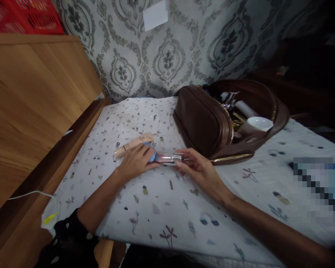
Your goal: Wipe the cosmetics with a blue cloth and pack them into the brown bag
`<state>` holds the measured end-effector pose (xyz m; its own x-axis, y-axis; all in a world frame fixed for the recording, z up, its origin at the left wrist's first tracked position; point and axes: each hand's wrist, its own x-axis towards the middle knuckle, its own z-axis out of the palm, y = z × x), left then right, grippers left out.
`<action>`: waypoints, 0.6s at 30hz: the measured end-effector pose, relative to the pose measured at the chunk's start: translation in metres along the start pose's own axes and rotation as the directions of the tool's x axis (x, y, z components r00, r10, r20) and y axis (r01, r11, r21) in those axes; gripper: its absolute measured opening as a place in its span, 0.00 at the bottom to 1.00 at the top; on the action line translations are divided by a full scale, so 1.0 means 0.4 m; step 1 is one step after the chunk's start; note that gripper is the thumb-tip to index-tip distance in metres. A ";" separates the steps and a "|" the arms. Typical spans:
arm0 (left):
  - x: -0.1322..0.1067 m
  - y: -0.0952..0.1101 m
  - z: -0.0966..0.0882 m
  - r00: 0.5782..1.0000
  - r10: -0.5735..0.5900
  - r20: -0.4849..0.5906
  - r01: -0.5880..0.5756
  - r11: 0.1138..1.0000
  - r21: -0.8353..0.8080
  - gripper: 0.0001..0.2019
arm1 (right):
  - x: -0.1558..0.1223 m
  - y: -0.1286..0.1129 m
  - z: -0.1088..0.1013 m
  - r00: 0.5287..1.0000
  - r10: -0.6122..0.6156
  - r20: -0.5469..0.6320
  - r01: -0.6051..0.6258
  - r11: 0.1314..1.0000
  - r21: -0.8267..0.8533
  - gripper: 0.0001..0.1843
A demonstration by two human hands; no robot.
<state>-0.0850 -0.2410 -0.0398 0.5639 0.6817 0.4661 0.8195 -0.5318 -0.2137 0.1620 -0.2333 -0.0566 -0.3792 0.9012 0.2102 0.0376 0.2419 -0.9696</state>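
Observation:
My left hand is closed around a small blue cloth, which it presses against one end of a slim clear tube with a silver cap. My right hand pinches the silver-capped end of that tube with its fingertips. Both hands rest low over a white patterned sheet. A beige cosmetic tube lies on the sheet just beyond my left hand.
An open brown leather pouch lies behind my right hand, with a white jar and other cosmetics inside. A wooden headboard runs along the left. Patterned wallpaper is behind. A white cable hangs at the lower left.

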 end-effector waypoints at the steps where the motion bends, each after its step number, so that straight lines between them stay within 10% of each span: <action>1: 0.003 0.005 -0.005 0.999 -0.005 -0.037 0.003 0.999 -0.047 0.22 | 0.002 0.001 0.001 1.000 0.010 -0.007 -0.010 1.000 0.026 0.21; 7: 0.035 0.078 -0.043 0.968 -0.047 -0.247 -0.042 0.939 -0.342 0.14 | -0.010 -0.004 0.002 0.981 -0.193 -0.005 0.189 0.968 -0.163 0.16; 18: 0.038 0.037 -0.025 0.995 -0.028 -0.091 0.009 0.978 -0.208 0.21 | -0.031 -0.007 0.007 0.887 -0.427 0.175 0.461 0.828 -0.319 0.12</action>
<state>-0.0656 -0.2434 -0.0274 0.5287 0.6478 0.5486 0.7854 -0.6184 -0.0267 0.1638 -0.2463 -0.0568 -0.5142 0.6333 0.5784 0.1509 0.7306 -0.6659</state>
